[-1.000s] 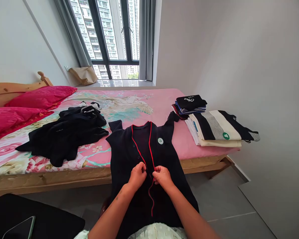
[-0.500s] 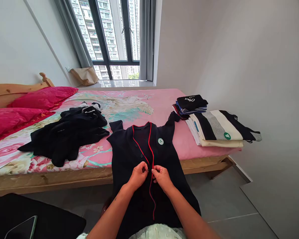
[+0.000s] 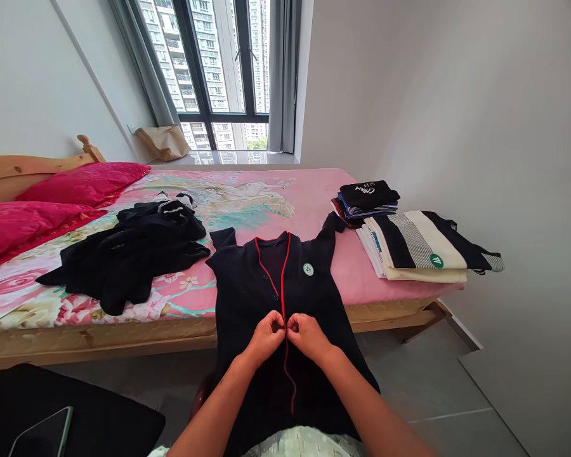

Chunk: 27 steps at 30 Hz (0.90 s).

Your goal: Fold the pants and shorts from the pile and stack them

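Note:
A black cardigan (image 3: 309, 298) with red piping and a round green-and-white badge lies front up, its top on the bed and its lower part hanging towards my lap. Buttons show along the left side of its opening. My left hand (image 3: 269, 336) pinches the left front edge at mid-length. Close beside it, my right hand (image 3: 307, 334) pinches the red-trimmed right edge. The two edges meet between my fingertips. Whatever button sits there is hidden by the fingers.
Dark clothes (image 3: 133, 254) lie heaped on the bed's left side. Folded garments (image 3: 368, 197) and a black-and-cream striped stack (image 3: 413, 244) stand at the right. Red pillows (image 3: 85, 181) rest by the headboard. A phone (image 3: 42, 435) lies on a black surface at lower left.
My hands have drawn the cardigan's two front edges together, and the right red edge has shifted left over the opening. Both hands are still pinching the cloth.

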### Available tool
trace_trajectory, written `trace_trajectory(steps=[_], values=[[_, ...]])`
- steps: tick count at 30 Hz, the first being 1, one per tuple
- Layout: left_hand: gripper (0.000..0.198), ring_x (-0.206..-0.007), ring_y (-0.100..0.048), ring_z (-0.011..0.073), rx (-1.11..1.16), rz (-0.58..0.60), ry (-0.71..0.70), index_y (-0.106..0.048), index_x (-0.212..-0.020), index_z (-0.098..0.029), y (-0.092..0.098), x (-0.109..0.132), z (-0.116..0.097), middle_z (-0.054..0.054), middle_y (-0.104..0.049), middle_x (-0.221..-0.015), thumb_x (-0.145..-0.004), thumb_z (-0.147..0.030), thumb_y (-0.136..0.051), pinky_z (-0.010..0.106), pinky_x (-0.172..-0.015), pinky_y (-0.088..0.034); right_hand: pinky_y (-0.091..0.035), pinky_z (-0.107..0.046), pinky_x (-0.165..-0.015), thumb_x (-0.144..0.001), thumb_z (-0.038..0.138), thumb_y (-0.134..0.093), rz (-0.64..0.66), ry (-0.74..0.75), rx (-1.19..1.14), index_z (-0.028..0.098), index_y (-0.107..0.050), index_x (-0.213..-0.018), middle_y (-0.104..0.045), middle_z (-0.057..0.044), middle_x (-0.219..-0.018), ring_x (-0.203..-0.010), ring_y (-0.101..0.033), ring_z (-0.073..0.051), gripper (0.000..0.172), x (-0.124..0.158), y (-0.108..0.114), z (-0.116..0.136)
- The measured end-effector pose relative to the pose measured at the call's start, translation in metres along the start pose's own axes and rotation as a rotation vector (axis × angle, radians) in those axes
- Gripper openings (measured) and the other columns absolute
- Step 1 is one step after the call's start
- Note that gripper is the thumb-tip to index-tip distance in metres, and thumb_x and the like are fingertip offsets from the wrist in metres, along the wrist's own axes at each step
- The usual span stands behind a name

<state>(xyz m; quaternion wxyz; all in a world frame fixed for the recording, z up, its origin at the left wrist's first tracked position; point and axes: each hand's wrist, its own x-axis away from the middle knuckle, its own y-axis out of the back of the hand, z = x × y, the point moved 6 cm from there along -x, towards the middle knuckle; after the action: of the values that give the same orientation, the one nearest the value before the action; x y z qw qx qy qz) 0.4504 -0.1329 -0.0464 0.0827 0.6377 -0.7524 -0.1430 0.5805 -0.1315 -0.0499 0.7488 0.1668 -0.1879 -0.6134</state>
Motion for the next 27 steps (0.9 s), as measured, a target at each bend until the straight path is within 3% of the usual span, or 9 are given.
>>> trace_trajectory(steps=[5, 11, 15, 19, 22, 24, 27], values=[[0.012, -0.054, -0.039, 0.0079, 0.01, -0.067, 0.077, -0.039, -0.069, -0.021, 0.0, -0.001, 0.014, -0.008, -0.04, -0.061, -0.064, -0.017, -0.049, 0.019, -0.053, -0.035, -0.041, -0.024, -0.073, -0.069, 0.017, -0.055, 0.007, -0.023, 0.03, 0.018, -0.059, -0.07, -0.058, -0.001, -0.075, -0.073, -0.052, -0.013, 0.004, 0.001, -0.005, 0.0], [0.013, -0.059, -0.043, 0.0089, -0.129, -0.069, 0.009, -0.045, -0.074, -0.02, 0.001, 0.004, 0.007, -0.007, -0.045, -0.064, -0.065, -0.012, -0.048, 0.021, -0.057, -0.036, -0.041, -0.021, -0.042, -0.075, 0.025, -0.047, 0.188, -0.259, -0.07, 0.016, -0.056, -0.076, -0.046, 0.005, -0.051, -0.04, -0.044, -0.009, 0.012, -0.007, -0.018, -0.024], [0.014, -0.063, -0.046, 0.0102, -0.263, -0.072, -0.057, -0.05, -0.081, -0.021, 0.007, 0.009, -0.002, -0.006, -0.049, -0.069, -0.07, -0.015, -0.053, 0.023, -0.062, -0.037, -0.039, -0.021, -0.039, -0.076, 0.028, -0.047, 0.237, -0.273, -0.063, 0.016, -0.057, -0.071, -0.045, 0.005, -0.048, -0.036, -0.039, -0.007, 0.016, -0.01, -0.012, -0.025], [0.017, -0.064, -0.045, 0.0121, -0.39, -0.142, -0.091, -0.052, -0.082, -0.022, 0.013, 0.01, -0.002, -0.005, -0.047, -0.071, -0.07, -0.025, -0.063, 0.025, -0.062, -0.037, -0.038, -0.021, -0.049, -0.079, 0.031, -0.049, 0.09, -0.185, 0.064, 0.015, -0.06, -0.069, -0.053, 0.001, -0.055, -0.047, -0.048, -0.01, 0.022, -0.021, 0.007, -0.011], [0.011, -0.071, -0.048, 0.0145, -0.449, -0.206, -0.141, -0.051, -0.083, -0.021, 0.016, 0.006, -0.005, -0.002, -0.049, -0.076, -0.076, -0.026, -0.058, 0.027, -0.069, -0.041, -0.04, -0.021, -0.063, -0.085, 0.035, -0.044, -0.045, -0.06, 0.153, 0.017, -0.062, -0.084, -0.062, -0.001, -0.071, -0.066, -0.056, -0.011, 0.026, -0.035, 0.017, 0.011], [0.006, -0.081, -0.051, 0.0167, -0.477, -0.252, -0.171, -0.051, -0.087, -0.02, 0.022, -0.001, -0.007, 0.002, -0.053, -0.084, -0.082, -0.021, -0.048, 0.031, -0.078, -0.042, -0.04, -0.021, -0.069, -0.087, 0.033, -0.041, -0.066, 0.006, 0.206, 0.019, -0.061, -0.091, -0.064, 0.0, -0.08, -0.073, -0.058, -0.011, 0.025, -0.045, 0.016, 0.025], [0.016, -0.093, -0.053, 0.0178, -0.519, -0.258, -0.191, -0.052, -0.095, -0.019, 0.031, -0.019, -0.011, 0.005, -0.057, -0.095, -0.084, -0.012, -0.041, 0.032, -0.087, -0.041, -0.041, -0.022, -0.074, -0.087, 0.026, -0.042, -0.059, 0.034, 0.318, 0.02, -0.06, -0.092, -0.065, -0.003, -0.091, -0.083, -0.06, -0.013, 0.02, -0.058, 0.011, 0.036]])
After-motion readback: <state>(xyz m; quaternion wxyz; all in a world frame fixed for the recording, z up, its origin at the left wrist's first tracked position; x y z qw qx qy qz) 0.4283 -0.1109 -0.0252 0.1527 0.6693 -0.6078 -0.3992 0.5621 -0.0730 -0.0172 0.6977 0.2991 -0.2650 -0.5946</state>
